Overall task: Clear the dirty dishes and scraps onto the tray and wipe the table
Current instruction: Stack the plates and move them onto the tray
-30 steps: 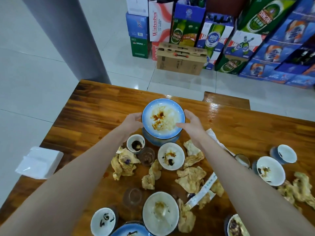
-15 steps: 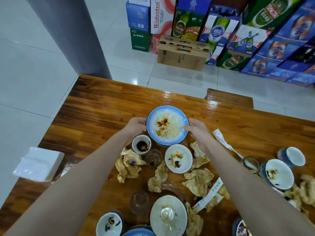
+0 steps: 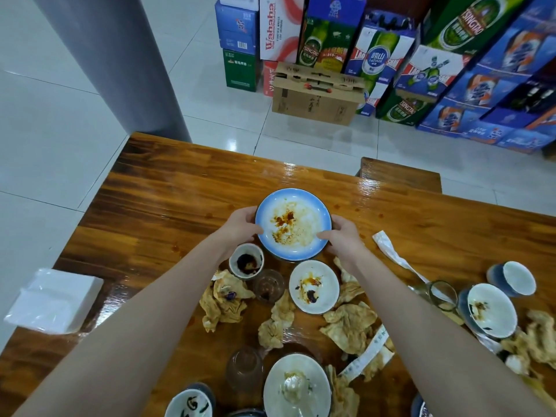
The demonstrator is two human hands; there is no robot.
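Note:
A blue-rimmed plate (image 3: 293,224) smeared with red sauce sits low at the middle of the wooden table (image 3: 168,206). My left hand (image 3: 240,225) grips its left rim and my right hand (image 3: 343,239) grips its right rim. Just nearer me stand a small dirty cup (image 3: 246,261), a glass (image 3: 268,285) and a small white dish (image 3: 314,286). Crumpled soiled napkins (image 3: 225,299) lie scattered around them. A white plate (image 3: 296,386) and a small bowl (image 3: 189,403) are at the bottom edge. No tray is in view.
A white napkin pack (image 3: 54,299) lies at the table's left edge. More bowls (image 3: 490,310) and a cup (image 3: 516,278) stand at the right with a chopstick wrapper (image 3: 391,254). A bench (image 3: 400,176) is beyond the table; stacked drink cartons (image 3: 376,55) and a grey pillar (image 3: 120,64) stand behind.
The blue-rimmed plate, held in both hands, has come down from above a lower bowl and sits lower, close to the table. The view has tilted slightly.

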